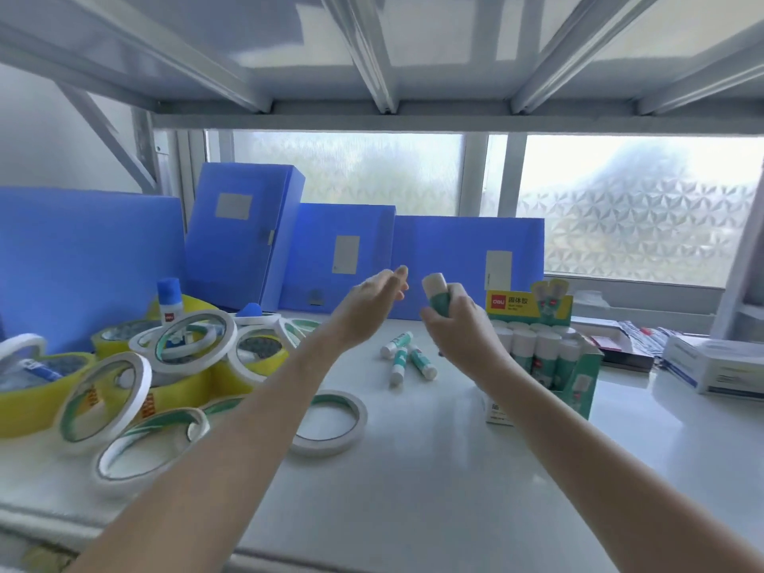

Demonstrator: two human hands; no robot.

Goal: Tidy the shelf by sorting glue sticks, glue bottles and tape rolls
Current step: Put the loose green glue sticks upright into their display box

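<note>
Right hand (457,324) grips a cylindrical teal glue stick (437,294) with a white cap above the glossy white shelf (413,469). Left hand (372,303) is empty, fingers extended. Cardboard display box (578,378) holds upright glue sticks.

Blue file boxes (244,237), yellow tape rolls (37,390), teal-and-white glue sticks (407,359), seemingly pinwheel-patterned frosted window (632,225).
</note>
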